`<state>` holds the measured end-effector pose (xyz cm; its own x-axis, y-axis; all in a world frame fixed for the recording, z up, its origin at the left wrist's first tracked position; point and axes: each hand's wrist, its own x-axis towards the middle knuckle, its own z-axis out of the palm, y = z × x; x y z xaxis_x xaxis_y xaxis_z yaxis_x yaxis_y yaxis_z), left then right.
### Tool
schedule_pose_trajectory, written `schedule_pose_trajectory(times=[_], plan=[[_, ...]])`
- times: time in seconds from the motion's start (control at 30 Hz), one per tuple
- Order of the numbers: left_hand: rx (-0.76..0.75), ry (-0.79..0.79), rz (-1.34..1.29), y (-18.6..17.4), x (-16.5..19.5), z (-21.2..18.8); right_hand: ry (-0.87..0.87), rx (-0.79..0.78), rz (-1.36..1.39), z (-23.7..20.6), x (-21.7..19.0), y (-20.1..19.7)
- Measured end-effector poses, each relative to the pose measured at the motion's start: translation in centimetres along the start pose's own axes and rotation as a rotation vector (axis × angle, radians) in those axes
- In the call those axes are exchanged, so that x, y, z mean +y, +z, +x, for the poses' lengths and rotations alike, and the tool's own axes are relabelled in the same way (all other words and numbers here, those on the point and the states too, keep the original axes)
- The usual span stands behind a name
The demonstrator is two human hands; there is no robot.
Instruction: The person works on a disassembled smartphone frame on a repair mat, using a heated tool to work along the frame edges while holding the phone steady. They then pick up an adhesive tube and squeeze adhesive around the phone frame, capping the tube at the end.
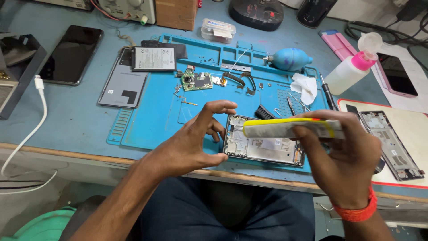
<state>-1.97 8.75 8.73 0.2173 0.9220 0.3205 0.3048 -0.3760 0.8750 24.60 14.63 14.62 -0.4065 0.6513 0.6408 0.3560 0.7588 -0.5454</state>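
**A:** Eyes on the flat white battery with the yellow edge strip (292, 128). It's up off the desk, held level just above the opened phone frame (263, 147).

**B:** Who's got it?

**A:** The right hand (345, 154), fingers clamped round the battery's right end. An orange band (359, 209) sits on that wrist.

**B:** And the left hand (196, 140)?

**A:** Empty, thumb and fingers spread in a curl, just left of the phone frame, tips near the battery's left end. I can't tell if they touch.

**B:** What's under it all?

**A:** The frame lies on a blue repair mat (156, 120), at its near edge. Behind the frame: a small black brush (264, 112), a green circuit board (196, 81), a white tissue (304, 87) and a blue rubber air blower (290, 59).

**B:** Further out?

**A:** Right of the frame, a white squeeze bottle with a pink cap (350, 69) and a second stripped phone frame (391, 143). Far left of it, a grey back cover (121, 85) and a dark phone (71, 54) on the blue desk (67, 116).
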Motion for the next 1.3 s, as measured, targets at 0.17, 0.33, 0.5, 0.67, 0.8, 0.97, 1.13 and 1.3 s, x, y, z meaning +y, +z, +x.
schedule_pose_trajectory(times=[0.17,0.33,0.5,0.67,0.8,0.97,1.13,1.3], plan=[[0.037,0.055,-0.05,0.0,-0.3,-0.1,0.041,0.072,0.077,0.3,-0.1,0.0],[0.078,0.081,-0.078,0.2,-0.4,-0.3,0.057,0.052,0.128,0.9,-0.2,0.2],[0.092,0.136,-0.035,0.4,-0.5,-0.4,0.038,0.004,0.164,1.5,-0.2,0.2],[0.092,0.128,-0.008,0.4,-0.6,-0.4,0.061,-0.023,0.125,1.9,-0.4,0.2],[0.091,0.134,-0.002,0.5,-0.6,-0.3,0.057,-0.022,0.135,2.0,-0.4,0.3],[0.087,0.125,0.011,0.5,-0.7,-0.3,0.042,-0.042,0.152,2.1,-0.2,0.4],[0.095,0.129,0.03,0.6,-0.8,-0.3,0.053,-0.052,0.137,2.2,-0.1,0.4],[0.098,0.133,0.033,0.6,-0.8,-0.2,0.049,-0.063,0.099,2.5,-0.5,0.3]])
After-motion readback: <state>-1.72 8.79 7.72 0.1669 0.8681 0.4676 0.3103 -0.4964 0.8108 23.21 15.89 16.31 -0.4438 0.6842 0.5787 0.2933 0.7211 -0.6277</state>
